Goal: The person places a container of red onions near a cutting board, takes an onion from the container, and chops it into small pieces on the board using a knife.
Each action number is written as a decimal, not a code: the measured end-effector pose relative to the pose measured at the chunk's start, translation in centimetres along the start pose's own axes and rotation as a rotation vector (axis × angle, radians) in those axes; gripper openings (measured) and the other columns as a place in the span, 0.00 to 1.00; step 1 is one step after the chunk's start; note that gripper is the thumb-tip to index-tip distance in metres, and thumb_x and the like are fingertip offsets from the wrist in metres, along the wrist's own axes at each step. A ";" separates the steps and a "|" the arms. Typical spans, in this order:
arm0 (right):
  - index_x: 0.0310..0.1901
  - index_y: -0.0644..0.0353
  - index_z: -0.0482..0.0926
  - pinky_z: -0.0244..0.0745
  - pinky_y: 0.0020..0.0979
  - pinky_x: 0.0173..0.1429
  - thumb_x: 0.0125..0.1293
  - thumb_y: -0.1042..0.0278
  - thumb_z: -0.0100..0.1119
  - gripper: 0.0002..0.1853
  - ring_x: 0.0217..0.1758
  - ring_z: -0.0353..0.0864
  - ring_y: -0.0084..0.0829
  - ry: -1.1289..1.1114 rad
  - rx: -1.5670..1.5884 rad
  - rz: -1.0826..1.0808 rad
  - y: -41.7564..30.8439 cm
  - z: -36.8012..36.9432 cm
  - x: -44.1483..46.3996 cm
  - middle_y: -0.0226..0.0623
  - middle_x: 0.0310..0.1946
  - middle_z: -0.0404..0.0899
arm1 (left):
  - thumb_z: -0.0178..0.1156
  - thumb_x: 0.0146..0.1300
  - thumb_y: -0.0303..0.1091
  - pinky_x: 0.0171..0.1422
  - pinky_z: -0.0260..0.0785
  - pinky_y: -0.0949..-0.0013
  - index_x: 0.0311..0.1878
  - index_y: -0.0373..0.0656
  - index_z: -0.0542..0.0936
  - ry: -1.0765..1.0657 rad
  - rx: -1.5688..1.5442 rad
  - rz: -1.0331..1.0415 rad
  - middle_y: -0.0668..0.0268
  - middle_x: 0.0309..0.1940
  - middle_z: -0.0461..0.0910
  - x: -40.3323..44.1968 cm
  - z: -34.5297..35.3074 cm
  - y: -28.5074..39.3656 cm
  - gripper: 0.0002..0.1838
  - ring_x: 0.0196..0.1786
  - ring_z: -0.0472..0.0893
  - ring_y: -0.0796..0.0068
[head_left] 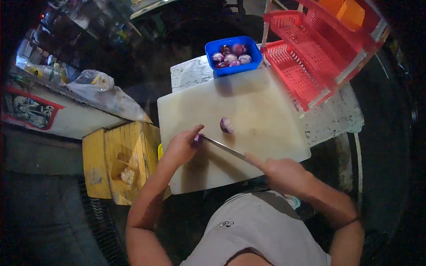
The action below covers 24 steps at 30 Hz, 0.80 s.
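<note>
My left hand (pixel 181 146) is closed around a piece of red onion (pixel 197 138) over the left part of a white cutting board (pixel 262 104). In my right hand (pixel 284 173) is the handle of a knife (pixel 226 149), its blade pointing left with the tip at the onion piece. Whether the blade has entered the onion cannot be made out. Another red onion piece (pixel 226 125), purple skin on one side and pale on the other, lies on the board just beyond the blade.
Behind the board stands a blue container (pixel 234 72) with several red onions. A red plastic rack (pixel 301 66) rises at the back right. To the left are a yellow wooden box (pixel 120 146) and a plastic bag (pixel 111 99) on a white counter (pixel 66 119).
</note>
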State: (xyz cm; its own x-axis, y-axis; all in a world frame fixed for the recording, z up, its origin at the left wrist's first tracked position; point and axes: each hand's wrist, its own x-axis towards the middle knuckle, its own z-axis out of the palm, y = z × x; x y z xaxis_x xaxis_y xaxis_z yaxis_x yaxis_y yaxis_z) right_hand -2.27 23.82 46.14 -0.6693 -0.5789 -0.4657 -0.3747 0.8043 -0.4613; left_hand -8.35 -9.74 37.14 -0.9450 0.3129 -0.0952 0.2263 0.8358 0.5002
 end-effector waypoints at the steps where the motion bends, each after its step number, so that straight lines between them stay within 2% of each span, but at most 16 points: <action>1: 0.79 0.43 0.59 0.78 0.52 0.43 0.61 0.79 0.53 0.43 0.38 0.85 0.55 -0.011 -0.032 -0.004 -0.2 -0.4 0.1 0.52 0.35 0.82 | 0.66 0.64 0.25 0.56 0.78 0.63 0.70 0.43 0.74 -0.005 -0.044 0.047 0.49 0.43 0.85 0.0 0.2 -0.6 0.29 0.47 0.87 0.62; 2: 0.79 0.43 0.59 0.78 0.52 0.43 0.61 0.79 0.53 0.43 0.38 0.85 0.55 -0.019 -0.035 -0.006 -0.2 -0.8 0.4 0.52 0.35 0.82 | 0.66 0.64 0.25 0.56 0.78 0.63 0.70 0.43 0.74 -0.004 -0.050 0.040 0.49 0.43 0.85 0.1 0.8 -1.6 0.29 0.47 0.87 0.62; 4: 0.80 0.43 0.57 0.77 0.52 0.42 0.62 0.78 0.54 0.43 0.37 0.85 0.55 -0.105 -0.080 -0.005 0.1 -1.5 0.9 0.51 0.33 0.82 | 0.64 0.66 0.31 0.52 0.76 0.53 0.58 0.43 0.81 -0.078 -0.270 0.090 0.49 0.42 0.84 1.1 1.5 -3.4 0.18 0.47 0.84 0.48; 5: 0.80 0.43 0.57 0.77 0.52 0.42 0.62 0.78 0.54 0.43 0.37 0.85 0.55 -0.112 -0.081 -0.002 0.2 -1.5 1.3 0.51 0.33 0.82 | 0.64 0.66 0.31 0.52 0.76 0.53 0.58 0.43 0.81 -0.079 -0.277 0.088 0.49 0.42 0.84 1.4 1.3 -3.9 0.18 0.47 0.84 0.48; 7: 0.81 0.41 0.55 0.77 0.51 0.41 0.60 0.79 0.57 0.46 0.37 0.85 0.54 -0.049 -0.035 -0.028 0.3 -1.1 1.9 0.50 0.33 0.82 | 0.69 0.59 0.18 0.51 0.75 0.73 0.61 0.39 0.78 -0.321 -0.365 0.007 0.66 0.46 0.83 2.0 -0.1 -3.6 0.25 0.48 0.80 0.78; 8: 0.81 0.41 0.55 0.77 0.51 0.41 0.60 0.79 0.57 0.46 0.37 0.85 0.54 -0.048 -0.038 -0.022 0.4 -0.5 2.2 0.50 0.33 0.82 | 0.69 0.59 0.18 0.51 0.75 0.73 0.61 0.39 0.78 -0.321 -0.369 0.013 0.66 0.46 0.83 2.2 -0.4 -3.3 0.25 0.48 0.80 0.78; 11: 0.80 0.44 0.57 0.77 0.54 0.38 0.64 0.78 0.53 0.41 0.34 0.86 0.53 0.022 -0.037 -0.055 0.3 0.6 2.9 0.51 0.29 0.82 | 0.71 0.60 0.21 0.51 0.76 0.71 0.57 0.41 0.80 -0.373 -0.388 -0.043 0.66 0.44 0.83 2.5 -1.0 -3.1 0.22 0.46 0.81 0.76; 13: 0.80 0.43 0.57 0.77 0.54 0.38 0.64 0.78 0.53 0.41 0.35 0.86 0.53 0.014 -0.068 -0.044 -0.3 0.6 2.7 0.50 0.29 0.82 | 0.73 0.59 0.23 0.51 0.78 0.67 0.57 0.45 0.81 -0.256 -0.183 0.141 0.63 0.48 0.81 2.4 -1.3 -3.3 0.22 0.47 0.81 0.71; 17: 0.80 0.44 0.57 0.78 0.54 0.39 0.64 0.78 0.54 0.42 0.35 0.86 0.52 0.001 -0.132 -0.027 -0.8 -0.4 1.8 0.50 0.29 0.83 | 0.74 0.60 0.26 0.53 0.79 0.65 0.56 0.47 0.82 -0.259 -0.171 0.150 0.58 0.52 0.77 2.8 -1.2 -3.5 0.21 0.51 0.81 0.65; 19: 0.80 0.46 0.57 0.78 0.52 0.37 0.63 0.78 0.54 0.42 0.34 0.86 0.52 0.057 -0.135 -0.073 -0.6 -1.1 0.9 0.51 0.30 0.83 | 0.74 0.59 0.26 0.58 0.79 0.64 0.57 0.46 0.82 -0.202 -0.162 0.232 0.55 0.54 0.73 2.7 -0.6 -4.3 0.22 0.53 0.80 0.61; 22: 0.80 0.47 0.57 0.79 0.51 0.35 0.63 0.79 0.54 0.42 0.33 0.86 0.51 0.087 -0.170 -0.073 -1.4 -0.8 -0.2 0.50 0.29 0.82 | 0.74 0.57 0.26 0.62 0.77 0.62 0.57 0.46 0.82 -0.240 -0.125 0.137 0.55 0.54 0.74 2.5 -0.9 -3.7 0.23 0.54 0.79 0.56; 24: 0.80 0.47 0.56 0.79 0.51 0.35 0.63 0.80 0.54 0.43 0.32 0.86 0.51 0.095 -0.201 -0.073 -1.9 -0.4 -0.4 0.49 0.29 0.82 | 0.73 0.57 0.26 0.62 0.77 0.61 0.57 0.46 0.82 -0.226 -0.117 0.154 0.55 0.54 0.75 2.5 -0.8 -4.1 0.23 0.55 0.79 0.55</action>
State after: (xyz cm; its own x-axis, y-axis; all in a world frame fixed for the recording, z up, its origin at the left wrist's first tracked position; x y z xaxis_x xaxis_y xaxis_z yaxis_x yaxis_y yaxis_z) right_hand -1.56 22.58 47.45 -0.6896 -0.6291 -0.3587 -0.5385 0.7766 -0.3270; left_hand -11.81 -12.77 35.54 -0.8219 0.5359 -0.1932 0.3223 0.7171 0.6179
